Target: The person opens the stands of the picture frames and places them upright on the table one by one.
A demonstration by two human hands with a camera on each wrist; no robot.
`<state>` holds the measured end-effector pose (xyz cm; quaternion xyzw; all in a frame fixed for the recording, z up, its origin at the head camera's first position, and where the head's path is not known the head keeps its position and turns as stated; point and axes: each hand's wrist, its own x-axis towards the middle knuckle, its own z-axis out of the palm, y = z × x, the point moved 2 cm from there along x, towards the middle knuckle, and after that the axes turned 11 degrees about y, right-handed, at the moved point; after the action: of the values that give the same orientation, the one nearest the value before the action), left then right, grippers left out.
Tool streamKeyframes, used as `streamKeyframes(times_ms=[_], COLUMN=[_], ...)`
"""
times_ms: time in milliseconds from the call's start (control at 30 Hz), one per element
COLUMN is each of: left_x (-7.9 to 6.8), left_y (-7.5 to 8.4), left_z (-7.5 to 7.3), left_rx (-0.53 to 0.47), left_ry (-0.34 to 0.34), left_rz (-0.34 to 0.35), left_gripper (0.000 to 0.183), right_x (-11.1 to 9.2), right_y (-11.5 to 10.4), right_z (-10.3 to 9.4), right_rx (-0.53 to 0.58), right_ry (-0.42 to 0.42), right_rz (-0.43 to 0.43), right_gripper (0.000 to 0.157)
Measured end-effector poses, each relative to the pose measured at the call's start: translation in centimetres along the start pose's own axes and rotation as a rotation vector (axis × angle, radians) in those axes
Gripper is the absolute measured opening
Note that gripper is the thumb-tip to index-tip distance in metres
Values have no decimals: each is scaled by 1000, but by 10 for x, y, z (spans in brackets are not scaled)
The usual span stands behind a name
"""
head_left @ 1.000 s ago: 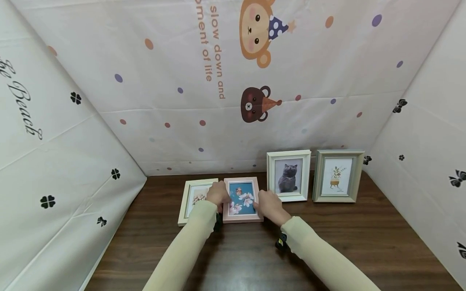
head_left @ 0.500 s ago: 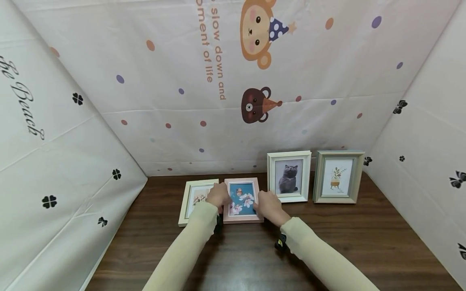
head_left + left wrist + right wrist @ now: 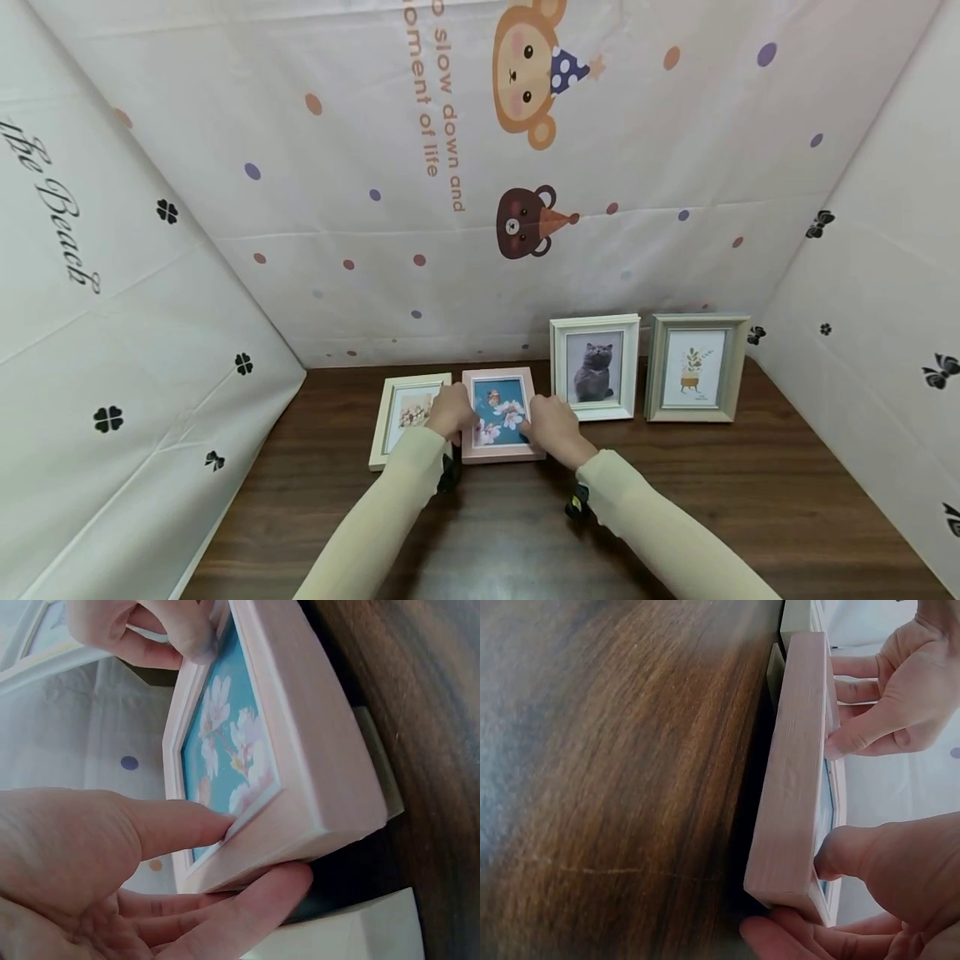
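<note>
A pink picture frame (image 3: 501, 417) with white blossoms on blue stands on the wooden table, between my two hands. My left hand (image 3: 452, 410) grips its left side; in the left wrist view the thumb (image 3: 187, 825) presses the front moulding and the fingers lie along the outer side. On the opposite side my right hand (image 3: 557, 429) pinches the frame likewise, its thumb (image 3: 840, 851) on the front and fingertips (image 3: 772, 937) at the side and back. Just left of it is a cream frame (image 3: 381, 429) with a flower picture, partly covered by my left hand.
To the right stand a white frame (image 3: 595, 410) with a grey cat picture and a grey-green frame (image 3: 692, 413) with a plant picture. Behind them rises a printed white cloth wall (image 3: 637, 275), with similar cloth on both sides. Brown wooden table (image 3: 517, 533) extends in front.
The head view has tilted up slightly, so everything sits a little lower in it. Both hands keep their hold on the pink picture frame, which has hardly moved.
</note>
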<state>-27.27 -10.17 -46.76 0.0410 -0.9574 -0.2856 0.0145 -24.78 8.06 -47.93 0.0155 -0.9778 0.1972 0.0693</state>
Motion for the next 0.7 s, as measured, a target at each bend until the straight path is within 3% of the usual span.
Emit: streamKeyframes(times_ms=[100, 300, 367, 500, 700], left_x=[-5, -15, -17, -22, -29], left_y=[0, 4, 6, 7, 7], left_z=[-2, -7, -10, -14, -16], left_rx=[-27, -18, -17, -44, -119], left_ry=[44, 174, 211, 303, 449], left_rz=[17, 75, 72, 61, 82], left_gripper=[18, 42, 40, 21, 34], right_x=[-2, -6, -8, -11, -11], right_y=[0, -1, -3, -7, -10], right_z=[-2, -9, -11, -17, -23], right_rx=[-6, -14, -11, -13, -7], right_ry=[34, 168, 216, 308, 464], right_rz=[-10, -61, -76, -109, -173], right_gripper=[29, 30, 30, 29, 29])
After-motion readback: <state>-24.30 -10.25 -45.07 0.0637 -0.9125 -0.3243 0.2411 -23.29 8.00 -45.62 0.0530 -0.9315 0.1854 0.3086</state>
